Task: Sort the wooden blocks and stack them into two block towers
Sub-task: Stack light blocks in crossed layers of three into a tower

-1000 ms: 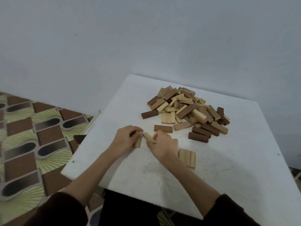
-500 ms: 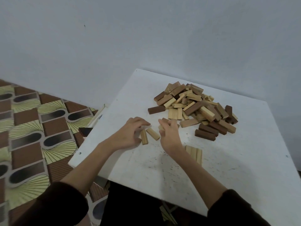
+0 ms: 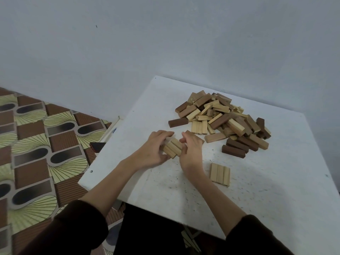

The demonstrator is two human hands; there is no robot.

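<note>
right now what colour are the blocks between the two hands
Light, pale wood, the blocks pressed together between the left hand and right hand; seen in the head view.

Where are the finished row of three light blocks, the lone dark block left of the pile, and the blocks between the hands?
row of three light blocks (image 3: 220, 174): head view, top face of the middle block.
lone dark block (image 3: 178, 122): head view, its long side face.
blocks between the hands (image 3: 173, 148): head view, top of the light bundle.

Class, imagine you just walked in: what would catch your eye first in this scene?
The big jumbled pile of wooden blocks at the far side of the white table. In front of it the left hand and right hand press a few pale blocks together between them.
</note>
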